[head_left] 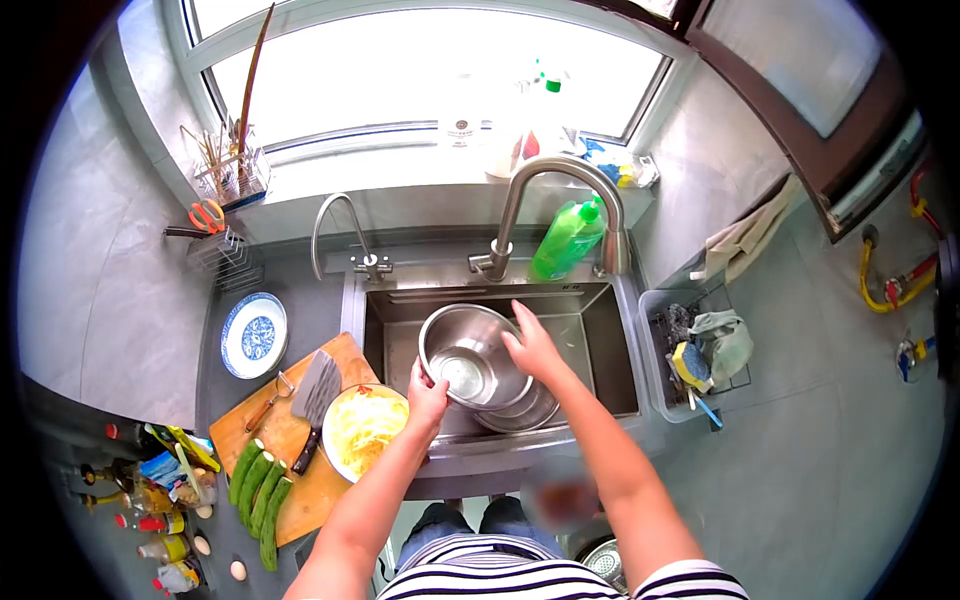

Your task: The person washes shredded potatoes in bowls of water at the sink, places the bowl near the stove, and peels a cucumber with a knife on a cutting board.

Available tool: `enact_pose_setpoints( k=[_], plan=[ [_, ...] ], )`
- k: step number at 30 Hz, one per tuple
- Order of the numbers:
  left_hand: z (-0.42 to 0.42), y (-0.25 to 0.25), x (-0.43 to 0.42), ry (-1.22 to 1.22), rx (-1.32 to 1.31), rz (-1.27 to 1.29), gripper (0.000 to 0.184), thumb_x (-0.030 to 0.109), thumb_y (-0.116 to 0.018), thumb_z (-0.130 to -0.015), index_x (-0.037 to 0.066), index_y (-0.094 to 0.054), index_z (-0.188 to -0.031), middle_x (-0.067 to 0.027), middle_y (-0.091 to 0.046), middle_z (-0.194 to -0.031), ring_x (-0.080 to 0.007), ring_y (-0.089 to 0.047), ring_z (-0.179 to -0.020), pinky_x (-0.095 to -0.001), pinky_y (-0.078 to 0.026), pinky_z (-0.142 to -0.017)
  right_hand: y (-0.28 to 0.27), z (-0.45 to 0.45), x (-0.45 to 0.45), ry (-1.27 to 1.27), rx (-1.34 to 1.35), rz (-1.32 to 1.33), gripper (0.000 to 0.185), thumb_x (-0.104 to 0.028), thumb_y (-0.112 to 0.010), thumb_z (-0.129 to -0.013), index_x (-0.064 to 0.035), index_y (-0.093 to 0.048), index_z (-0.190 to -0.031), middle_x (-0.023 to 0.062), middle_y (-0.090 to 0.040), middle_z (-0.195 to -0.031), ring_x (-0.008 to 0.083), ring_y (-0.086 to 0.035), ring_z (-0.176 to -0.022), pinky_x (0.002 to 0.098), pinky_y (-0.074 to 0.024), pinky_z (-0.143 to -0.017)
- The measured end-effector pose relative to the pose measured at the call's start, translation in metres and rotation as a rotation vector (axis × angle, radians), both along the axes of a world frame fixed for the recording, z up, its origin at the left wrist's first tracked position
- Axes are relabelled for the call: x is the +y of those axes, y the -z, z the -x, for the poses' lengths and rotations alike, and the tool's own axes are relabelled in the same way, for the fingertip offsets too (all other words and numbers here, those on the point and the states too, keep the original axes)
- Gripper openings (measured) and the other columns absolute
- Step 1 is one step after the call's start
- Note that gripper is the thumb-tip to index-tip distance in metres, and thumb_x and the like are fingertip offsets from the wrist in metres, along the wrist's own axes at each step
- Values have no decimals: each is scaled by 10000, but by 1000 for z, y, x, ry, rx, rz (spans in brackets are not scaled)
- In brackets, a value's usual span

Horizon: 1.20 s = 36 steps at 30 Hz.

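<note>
A stainless steel bowl (470, 340) is tilted over the sink (612, 350), with what looks like a little water in its bottom. My left hand (430, 396) grips its left rim, fingers partly hidden behind it. Beside the right rim, my right hand (533, 345) has its fingers stretched out and apart; I cannot tell whether the thumb touches the bowl. Beneath the bowl, another round metal vessel (522, 414) sits in the sink, mostly covered. The large faucet (560, 165) arches above.
Left of the sink, a cutting board (300, 515) carries a cleaver (317, 385), a peeler (262, 412), several green cucumbers (260, 480) and a bowl of pale shreds (360, 425). Behind it lies a patterned plate (254, 335). A green soap bottle (567, 240) stands behind the sink; a sponge caddy (655, 345) is at right.
</note>
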<state>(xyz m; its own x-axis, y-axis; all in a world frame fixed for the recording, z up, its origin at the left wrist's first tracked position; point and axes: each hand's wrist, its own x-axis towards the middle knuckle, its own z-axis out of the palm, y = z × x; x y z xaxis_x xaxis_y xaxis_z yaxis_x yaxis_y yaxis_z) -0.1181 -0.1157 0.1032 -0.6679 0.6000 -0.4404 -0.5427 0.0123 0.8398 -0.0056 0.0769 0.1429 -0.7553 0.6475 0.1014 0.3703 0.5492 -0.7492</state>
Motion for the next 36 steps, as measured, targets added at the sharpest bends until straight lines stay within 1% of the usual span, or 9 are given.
enact_pose_setpoints(
  k=[5,9,13,15,23,25,29,31,36],
  plan=[
    [3,-13,-6,-96,-24,34,527,-49,-496,-805,145,-407,-1288,9,-607,-987,-73,-569,-730,-207,-479,-536,51,109,23,81,147,247,676,-144,-524,-881,19,-186,-1443,217,-308,-1457,295,-315,-1353,330,-286,-1086],
    [4,-10,-5,-110,-45,23,501,-54,-483,-802,162,-446,-1253,30,-602,-954,-61,-566,-709,-210,-491,-540,46,145,-7,-219,146,638,693,-182,-546,-872,6,-199,-1442,229,-352,-1429,319,-387,-1308,342,-285,-1091],
    [0,-11,3,-107,-44,-30,555,-77,-476,-807,113,-400,-1323,-6,-611,-988,-70,-581,-705,-200,-452,-483,22,123,-14,-44,151,-103,755,-197,-576,-833,58,-181,-1424,261,-238,-1463,369,-239,-1368,405,-206,-1131],
    [-2,-7,6,-141,-55,-21,559,-76,-479,-808,113,-398,-1328,-10,-610,-1000,-76,-584,-714,-201,-454,-489,45,117,12,140,140,-61,750,-179,-563,-834,85,-168,-1415,280,-239,-1454,368,-241,-1368,393,-207,-1132],
    [-9,-7,4,-229,-10,-8,564,-82,-478,-789,108,-411,-1315,-16,-612,-1001,-87,-596,-759,-223,-515,-546,58,139,13,-244,67,514,714,-134,-516,-870,35,-128,-1445,265,-331,-1424,354,-381,-1302,347,-301,-1078],
    [-8,-1,2,-207,1,-22,578,-77,-479,-808,97,-375,-1349,-35,-611,-1041,-95,-600,-779,-211,-487,-534,25,126,-7,-204,159,346,732,-134,-539,-862,28,-131,-1447,268,-361,-1405,352,-396,-1291,350,-340,-1048],
    [-11,-4,3,-191,-53,-41,628,-83,-469,-793,108,-344,-1378,-43,-598,-1067,-114,-611,-826,-237,-534,-595,15,62,10,-77,257,247,560,-80,-554,-864,6,-355,-1380,216,-494,-1318,277,-498,-1220,320,-388,-1003],
    [-16,-6,11,-190,-74,-77,638,-83,-467,-791,114,-339,-1384,-35,-589,-1085,-116,-611,-841,-242,-540,-609,-5,21,21,5,316,191,397,-91,-564,-821,17,-540,-1202,209,-584,-1182,338,-557,-1116,352,-425,-967],
    [-31,-17,28,-119,-79,-67,631,-85,-462,-790,112,-347,-1379,-32,-587,-1076,-109,-607,-835,-238,-537,-608,-85,-63,47,167,375,-171,268,-19,-557,-793,1,-599,-1057,175,-611,-1036,331,-579,-1017,395,-445,-896]
  ],
)
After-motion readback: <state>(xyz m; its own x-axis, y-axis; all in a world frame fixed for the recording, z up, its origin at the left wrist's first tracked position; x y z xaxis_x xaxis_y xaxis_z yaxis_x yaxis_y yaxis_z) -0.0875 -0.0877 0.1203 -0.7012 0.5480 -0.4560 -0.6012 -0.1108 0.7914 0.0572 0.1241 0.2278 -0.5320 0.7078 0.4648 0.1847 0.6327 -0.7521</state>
